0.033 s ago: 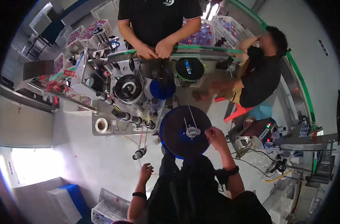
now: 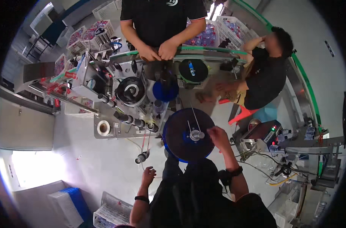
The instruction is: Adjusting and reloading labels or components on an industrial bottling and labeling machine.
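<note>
A large dark disc-shaped reel with a blue rim point(image 2: 173, 149) lies in front of my knees. A silver hub point(image 2: 196, 134) sits at its middle, with two thin rods rising from beside it. My right hand point(image 2: 219, 138) hovers at the reel's right edge, fingers loosely bent and partly apart; I see nothing held in it. Whether its fingertips touch the reel I cannot tell. My left hand point(image 2: 149, 175) hangs free over the floor, fingers apart and holding nothing. Above it is a small black cylindrical part point(image 2: 141, 157) at the end of a machine arm.
A labelling-type machine with a black round spool point(image 2: 130, 91) stands ahead left. A smaller blue disc point(image 2: 165, 91) and black round plate point(image 2: 193, 71) are beyond the reel. One person stands opposite; another sits right on a red stool point(image 2: 243, 114). A wired control box point(image 2: 262, 131) is at right.
My right hand has shifted very slightly left at the reel's edge. Everything else looks the same.
</note>
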Demonstrator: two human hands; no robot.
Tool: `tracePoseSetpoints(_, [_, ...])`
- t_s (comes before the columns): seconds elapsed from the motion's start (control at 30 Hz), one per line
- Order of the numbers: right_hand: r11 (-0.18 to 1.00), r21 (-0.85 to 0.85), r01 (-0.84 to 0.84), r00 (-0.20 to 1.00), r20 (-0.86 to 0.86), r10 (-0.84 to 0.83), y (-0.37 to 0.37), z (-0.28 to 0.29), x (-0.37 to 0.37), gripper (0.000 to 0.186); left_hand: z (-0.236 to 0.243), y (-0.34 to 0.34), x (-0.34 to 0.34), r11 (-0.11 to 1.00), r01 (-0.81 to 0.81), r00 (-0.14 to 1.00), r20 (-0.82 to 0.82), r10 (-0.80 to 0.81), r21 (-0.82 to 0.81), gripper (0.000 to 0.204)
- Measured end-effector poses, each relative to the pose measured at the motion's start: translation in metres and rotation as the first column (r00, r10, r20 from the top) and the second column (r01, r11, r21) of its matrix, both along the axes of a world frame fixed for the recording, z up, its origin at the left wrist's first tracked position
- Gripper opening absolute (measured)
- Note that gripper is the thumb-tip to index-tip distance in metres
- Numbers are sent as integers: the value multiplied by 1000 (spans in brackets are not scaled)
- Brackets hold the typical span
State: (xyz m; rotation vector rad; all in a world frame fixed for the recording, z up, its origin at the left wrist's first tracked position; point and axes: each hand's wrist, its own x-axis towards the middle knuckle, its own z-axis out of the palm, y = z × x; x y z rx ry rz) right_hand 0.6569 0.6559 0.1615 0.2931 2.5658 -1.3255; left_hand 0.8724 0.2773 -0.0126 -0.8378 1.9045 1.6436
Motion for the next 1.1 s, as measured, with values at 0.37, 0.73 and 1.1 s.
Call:
tracePoseSetpoints(0.37, [901, -72, -428, 902, 34, 431, -24, -8, -84, 34, 17, 21, 3, 978, -184, 979, 76, 191, -100, 35])
tracePoseSetpoints(0.73, [792, -380, -479, 853, 13, 522, -11, -20, -82, 25, 119, 92, -37, 948, 17, 998, -46, -34, -316, 36])
tracePoseSetpoints(1.1, [546, -837, 48, 726, 404, 556, -8, 46, -86, 19, 275, 159, -131, 939, -22, 918, -379, -117, -343, 34])
